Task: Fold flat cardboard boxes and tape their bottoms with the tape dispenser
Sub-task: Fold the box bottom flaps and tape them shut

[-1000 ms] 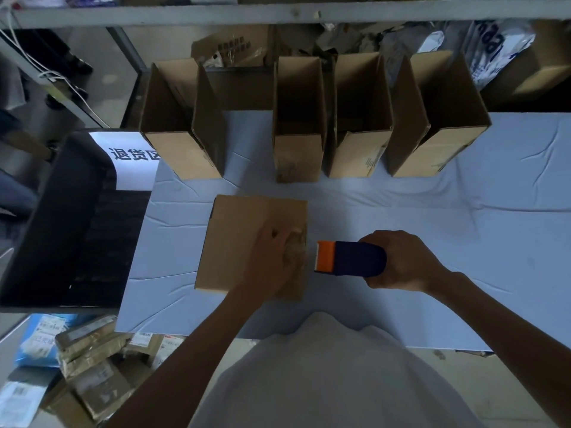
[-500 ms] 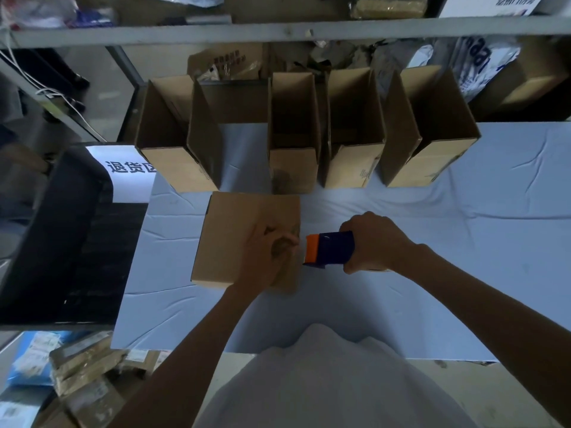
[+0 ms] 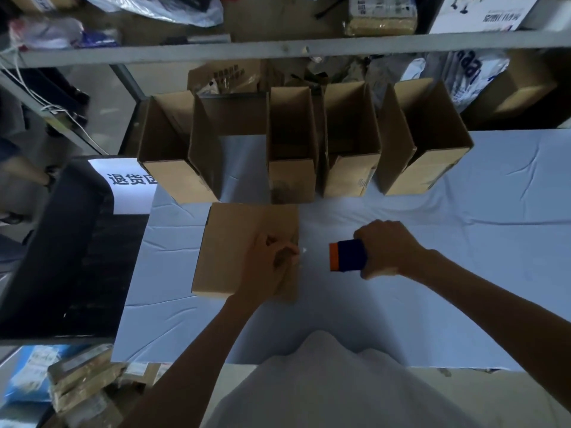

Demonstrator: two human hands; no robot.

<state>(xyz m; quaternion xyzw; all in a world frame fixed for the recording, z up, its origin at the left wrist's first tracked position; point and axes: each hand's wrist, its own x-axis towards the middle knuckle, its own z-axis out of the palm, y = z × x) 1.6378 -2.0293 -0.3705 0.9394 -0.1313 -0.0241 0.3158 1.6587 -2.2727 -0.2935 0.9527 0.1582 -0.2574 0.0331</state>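
The box (image 3: 234, 248) lies low on the table (image 3: 463, 242), a broad face up, probably its bottom turned up for taping. The left hand (image 3: 268, 261) rests at its right edge with fingers bent, steadying it (whether they pinch a tape end, I cannot tell). Just right, apart from the box, the tape dispenser (image 3: 346, 254) points its orange end at that edge, the right hand (image 3: 389, 248) wrapped round it, seemingly ready for a pass.
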